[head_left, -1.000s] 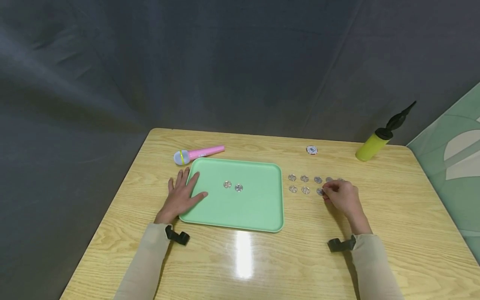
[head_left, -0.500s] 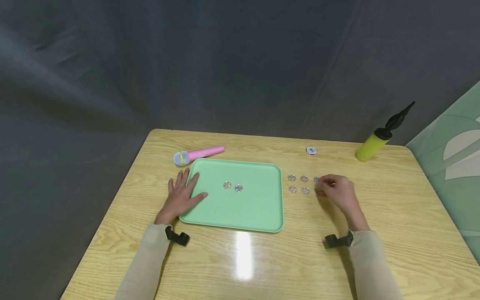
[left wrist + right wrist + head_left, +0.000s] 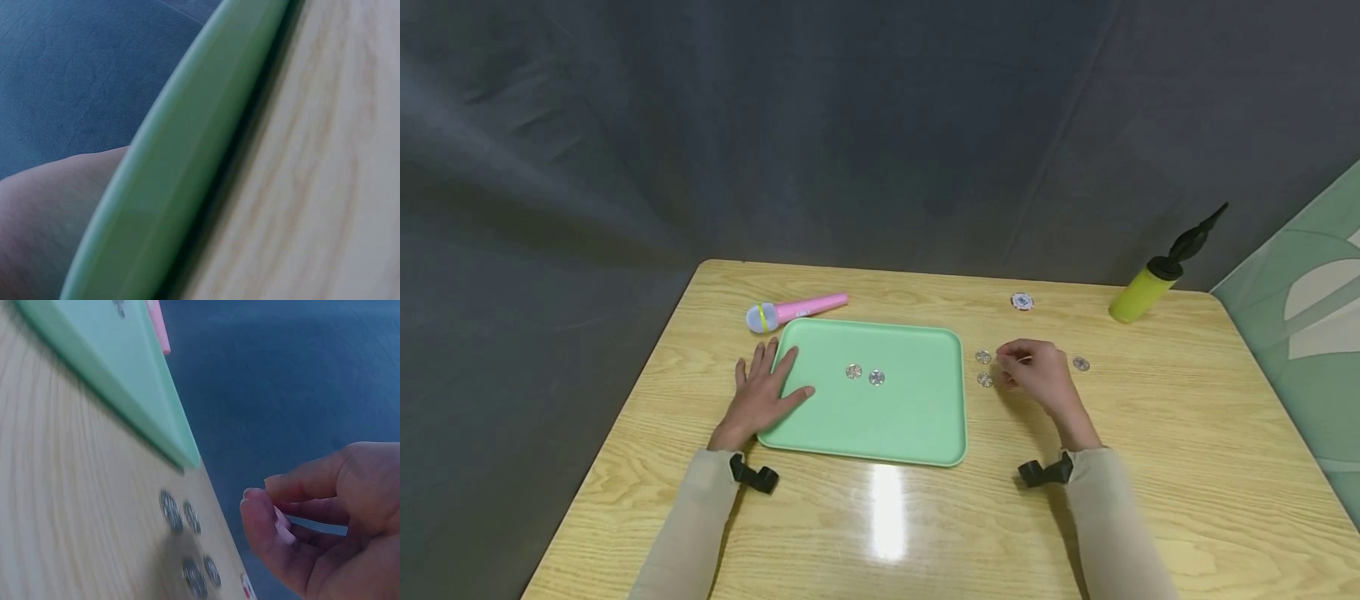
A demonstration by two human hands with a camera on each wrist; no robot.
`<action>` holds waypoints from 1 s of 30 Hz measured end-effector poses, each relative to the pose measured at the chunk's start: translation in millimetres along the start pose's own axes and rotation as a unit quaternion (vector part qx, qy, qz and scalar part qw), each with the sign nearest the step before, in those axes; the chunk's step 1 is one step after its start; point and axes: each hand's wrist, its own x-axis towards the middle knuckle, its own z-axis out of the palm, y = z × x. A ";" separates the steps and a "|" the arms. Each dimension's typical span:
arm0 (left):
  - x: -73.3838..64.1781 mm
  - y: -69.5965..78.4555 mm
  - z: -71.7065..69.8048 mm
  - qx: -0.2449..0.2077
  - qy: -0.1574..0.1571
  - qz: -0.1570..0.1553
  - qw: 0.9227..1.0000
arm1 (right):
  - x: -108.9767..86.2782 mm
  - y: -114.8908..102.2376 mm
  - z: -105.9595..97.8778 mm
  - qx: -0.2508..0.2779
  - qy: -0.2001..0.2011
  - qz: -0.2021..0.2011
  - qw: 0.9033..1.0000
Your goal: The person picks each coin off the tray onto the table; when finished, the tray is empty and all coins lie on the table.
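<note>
Spread fingers of my left hand [image 3: 760, 398] rest on the left rim of a mint-green tray [image 3: 887, 429]. Two silver coins [image 3: 877, 377] lie on that tray. Over the table to its right, my right hand [image 3: 1043, 375] is bent with thumb and fingertips close together; the right wrist view shows no coin between them. Just left of these fingertips lie two coins [image 3: 984, 380], one behind the other. The right wrist view shows two pairs of coins [image 3: 194, 578] on the table near the tray corner. Another coin [image 3: 1081, 364] lies right of the hand, which may hide others.
A pink toy microphone [image 3: 797, 310] lies behind the tray's left part. A white poker chip [image 3: 1022, 302] is near the back edge. A yellow-green balloon pump [image 3: 1145, 290] with a black top stands tilted at the back right. Dark cloth [image 3: 880, 142] hangs behind the table.
My right hand has moved left along the coin rows, and the rightmost back coin shows behind it again. The left hand, the tray and its two coins stay in place.
</note>
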 end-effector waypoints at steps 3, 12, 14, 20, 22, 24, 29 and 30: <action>0.0 0.4 0.0 0.000 -0.001 0.000 1.000 | 3.1 -5.0 8.0 0.004 -0.006 -0.002 1.000; -0.1 -0.7 0.7 0.003 0.003 0.000 1.000 | 10.0 -22.7 29.5 0.016 -0.027 -0.004 0.999; 0.1 -1.0 1.1 0.003 0.005 0.000 1.000 | 11.1 -26.7 34.0 0.017 -0.032 -0.003 0.999; 0.5 -0.2 1.2 0.000 0.004 -0.001 1.000 | 14.0 -34.8 47.7 0.032 -0.047 0.000 0.998; 1.0 0.3 1.0 0.000 0.003 -0.003 1.000 | 14.6 -37.4 51.6 0.034 -0.049 -0.002 0.998; 1.4 0.7 0.8 0.000 0.003 -0.003 1.000 | 15.4 -40.2 55.3 0.034 -0.051 -0.005 0.998; 1.4 1.0 0.6 0.002 0.001 -0.004 1.000 | 17.8 -46.3 64.0 0.041 -0.059 -0.009 0.997; 1.4 1.0 0.5 0.002 0.001 -0.005 1.000 | 18.4 -47.3 66.0 0.043 -0.060 -0.010 0.997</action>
